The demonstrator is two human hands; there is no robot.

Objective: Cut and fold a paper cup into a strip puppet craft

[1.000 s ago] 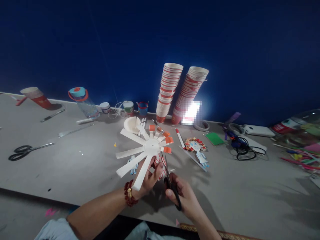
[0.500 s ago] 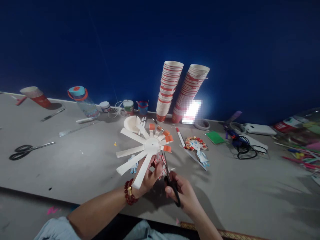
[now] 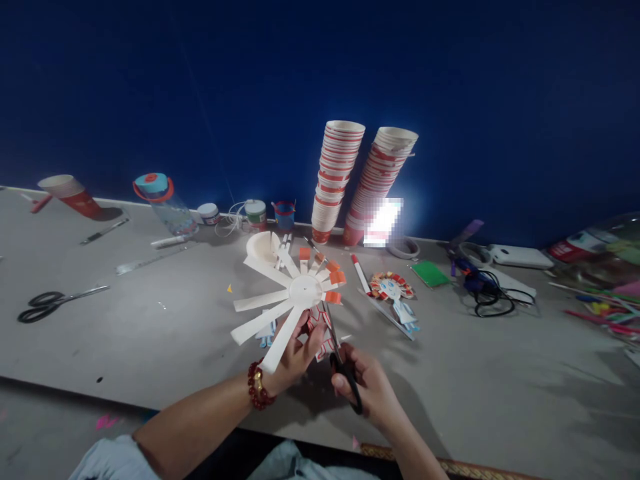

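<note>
The right hand (image 3: 370, 387) is closed around black-handled scissors (image 3: 338, 363), fingers wrapped on the handles and the blades pointing up and away from the body. The blades lie against the right side of a piece of white paper drawn with red outlines (image 3: 325, 345); how far they are parted cannot be told. The left hand (image 3: 303, 353) pinches that paper between thumb and fingers. Just above the left hand is a cut-open paper cup (image 3: 306, 291), its strips splayed like spokes around the round base. The strips on the upper right end in orange curls, while the longer ones on the left and below are straight and white, one of them crossing in front of the left hand. Whether the cup and the red-outlined paper are joined is hidden. A red bead bracelet (image 3: 257, 387) circles the left wrist.

Partly behind the spokes, a blue-outlined paper figure (image 3: 266, 335) lies on the table (image 3: 150, 360). Beyond the cup sits a white cup section (image 3: 260, 250), with white markers beside it. To the right lie a red-capped marker (image 3: 360, 272) and a paper doll with a curled red fringe (image 3: 394, 291). Farther back, two tall stacks of paper cups (image 3: 337, 183) lean near the blue wall (image 3: 225, 80). A second pair of scissors (image 3: 47, 307) rests well apart at the far left.
</note>
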